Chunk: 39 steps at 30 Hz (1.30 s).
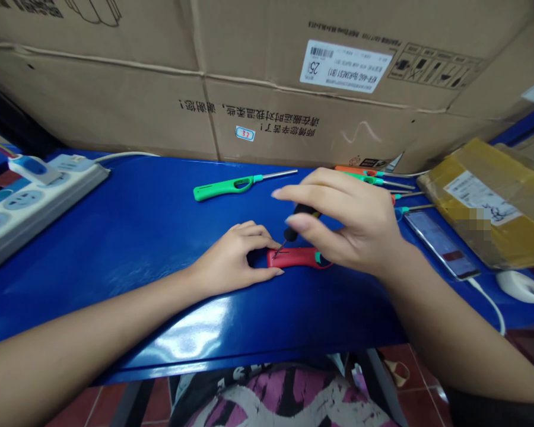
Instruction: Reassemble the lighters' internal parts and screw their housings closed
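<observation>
Fingers of left hand [231, 258] pinch red lighter [299, 257]; right hand [356, 228] grips screwdriver [292, 232].

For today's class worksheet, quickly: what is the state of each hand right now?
Left hand: closed on the red lighter, steadying it on the table.
Right hand: closed on a small screwdriver, tip at the lighter.

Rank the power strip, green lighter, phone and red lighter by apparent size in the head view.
1. Power strip, largest, though cut off by the frame's edge.
2. Green lighter and phone: not ranked; the lighter is longer, the phone broader.
3. Red lighter, smallest as seen, but partly hidden.
</observation>
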### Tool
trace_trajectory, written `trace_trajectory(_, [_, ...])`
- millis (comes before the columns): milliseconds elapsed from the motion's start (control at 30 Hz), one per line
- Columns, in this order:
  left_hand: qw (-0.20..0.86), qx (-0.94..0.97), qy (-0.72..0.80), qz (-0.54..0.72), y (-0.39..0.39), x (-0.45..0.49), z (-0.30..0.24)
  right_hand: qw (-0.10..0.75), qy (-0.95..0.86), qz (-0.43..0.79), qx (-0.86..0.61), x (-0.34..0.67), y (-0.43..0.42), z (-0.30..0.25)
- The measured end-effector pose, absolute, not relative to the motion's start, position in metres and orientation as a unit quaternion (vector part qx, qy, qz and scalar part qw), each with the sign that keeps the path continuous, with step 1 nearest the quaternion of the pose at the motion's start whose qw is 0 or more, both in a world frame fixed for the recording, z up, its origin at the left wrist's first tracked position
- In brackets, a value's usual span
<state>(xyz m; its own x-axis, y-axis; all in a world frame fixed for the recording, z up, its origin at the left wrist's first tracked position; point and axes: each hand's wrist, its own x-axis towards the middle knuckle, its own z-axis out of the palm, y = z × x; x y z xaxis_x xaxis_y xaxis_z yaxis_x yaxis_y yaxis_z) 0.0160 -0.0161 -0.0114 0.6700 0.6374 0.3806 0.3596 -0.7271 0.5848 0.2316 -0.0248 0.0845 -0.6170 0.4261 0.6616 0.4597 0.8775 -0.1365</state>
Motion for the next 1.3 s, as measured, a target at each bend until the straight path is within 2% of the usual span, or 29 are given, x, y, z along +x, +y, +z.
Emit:
trace_trajectory(100, [0.238, 0.881, 0.276, 0.301, -0.017, 0.016, -0.011, 0.297, -0.923, 0.056, -0.238, 0.234, -0.029, 0.092])
trace_trajectory(267, [0.233, 0.879, 0.284, 0.303, -0.017, 0.017, -0.011, 0.380, -0.887, -0.019, -0.263, 0.231, -0.030, 0.084])
trace_trajectory(333, [0.235, 0.881, 0.281, 0.300, -0.016, 0.017, -0.011, 0.376, -0.888, -0.018, -0.265, 0.230, -0.029, 0.082])
trace_trajectory(433, [0.243, 0.882, 0.271, 0.298, -0.016, 0.017, -0.012, 0.334, -0.910, 0.046, -0.241, 0.230, -0.028, 0.083])
trace_trajectory(500, [0.238, 0.882, 0.273, 0.301, -0.016, 0.016, -0.012, 0.355, -0.905, 0.053, -0.229, 0.229, -0.027, 0.082])
trace_trajectory(600, [0.225, 0.883, 0.280, 0.302, -0.016, 0.016, -0.012, 0.412, -0.880, -0.010, -0.236, 0.226, -0.026, 0.079])
trace_trajectory(667, [0.227, 0.882, 0.281, 0.302, -0.016, 0.016, -0.011, 0.404, -0.880, -0.022, -0.248, 0.225, -0.027, 0.079])
trace_trajectory(767, [0.239, 0.881, 0.275, 0.301, -0.016, 0.016, -0.011, 0.357, -0.898, 0.033, -0.254, 0.226, -0.029, 0.079])
trace_trajectory(833, [0.238, 0.881, 0.278, 0.301, -0.016, 0.016, -0.012, 0.365, -0.894, 0.043, -0.258, 0.226, -0.029, 0.078])
trace_trajectory(933, [0.231, 0.880, 0.286, 0.300, -0.017, 0.016, -0.012, 0.413, -0.873, -0.014, -0.260, 0.226, -0.028, 0.075])
trace_trajectory(1000, [0.236, 0.881, 0.283, 0.298, -0.016, 0.016, -0.012, 0.403, -0.877, -0.019, -0.262, 0.226, -0.027, 0.074])
trace_trajectory(1100, [0.243, 0.881, 0.275, 0.300, -0.016, 0.016, -0.012, 0.359, -0.896, 0.040, -0.258, 0.226, -0.028, 0.076])
trace_trajectory(1233, [0.232, 0.878, 0.286, 0.306, -0.016, 0.017, -0.013, 0.384, -0.886, 0.024, -0.258, 0.227, -0.028, 0.079])
trace_trajectory(1300, [0.230, 0.880, 0.283, 0.306, -0.016, 0.017, -0.013, 0.368, -0.893, 0.018, -0.259, 0.228, -0.029, 0.081])
